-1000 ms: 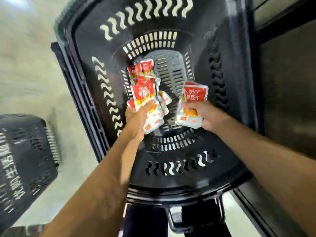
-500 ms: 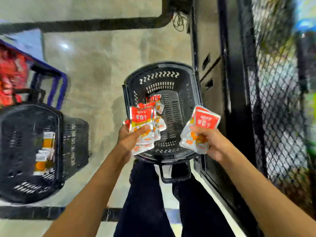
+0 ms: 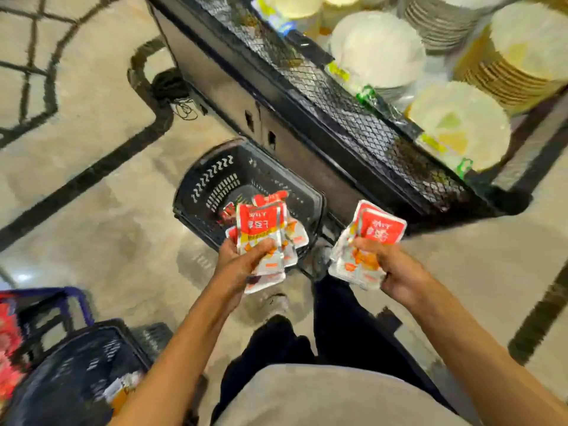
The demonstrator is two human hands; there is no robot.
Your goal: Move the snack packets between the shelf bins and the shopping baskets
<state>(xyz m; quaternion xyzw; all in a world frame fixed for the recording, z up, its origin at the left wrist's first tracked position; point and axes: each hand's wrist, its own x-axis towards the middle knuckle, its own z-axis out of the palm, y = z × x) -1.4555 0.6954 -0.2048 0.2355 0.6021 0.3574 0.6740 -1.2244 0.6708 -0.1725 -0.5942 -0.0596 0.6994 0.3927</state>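
At the far left edge I see blurred red packs [image 3: 7, 333] inside a blue frame [image 3: 73, 296], too smeared to read. Below it sits a dark shopping basket [image 3: 70, 364] with at least one orange-and-white packet [image 3: 120, 392] lying inside.

Moving across, my left hand [image 3: 242, 265] grips a fanned bunch of red-and-white snack packets [image 3: 261, 235], thumb across the front. It is held over the near edge of the black floor basket [image 3: 215, 182]. Red corners show just behind the bunch, and I cannot tell whether those lie in the basket or belong to the handful.

My right hand [image 3: 396, 272] is curled round a second stack of packets [image 3: 378, 232], clear of the basket and near the base of the mesh-fronted shelf [image 3: 353, 96]. That shelf holds stacks of pale disposable plates [image 3: 461, 124]; no snack bin shows from here.

I judge this as mid-transfer: both handfuls are picked up and airborne, neither is set down anywhere, and the drop-off remains to be done, along with whatever stays in the two baskets.
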